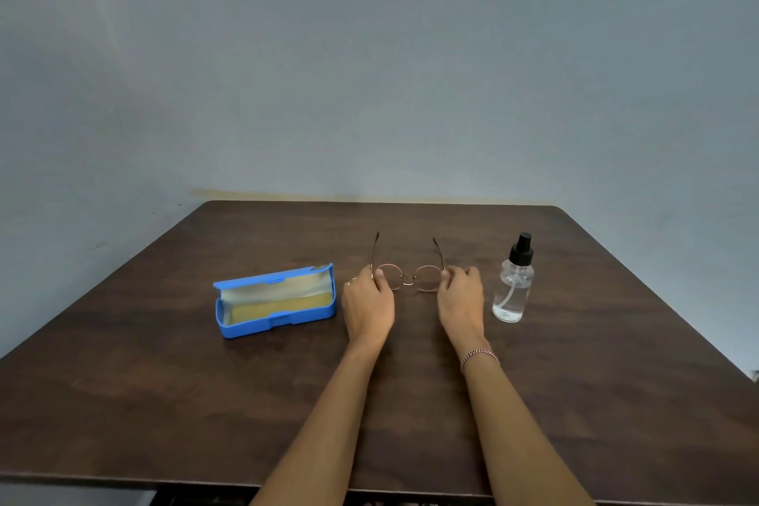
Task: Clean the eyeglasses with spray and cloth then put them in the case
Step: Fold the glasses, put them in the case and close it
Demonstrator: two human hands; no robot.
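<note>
You are holding the eyeglasses (408, 279) at the middle of the dark wooden table (164, 403), your left hand (367, 302) pinching the left hinge and your right hand (461, 300) pinching the right one. The frame's long axis runs left to right, and both temples are unfolded, pointing away from you toward the wall. The open blue case (274, 302) lies to the left, its length also roughly left to right. The clear spray bottle (514, 283) stands upright just beside your right hand.

Matt wood table (205, 403); thin metal eyeglasses (408, 279).
</note>
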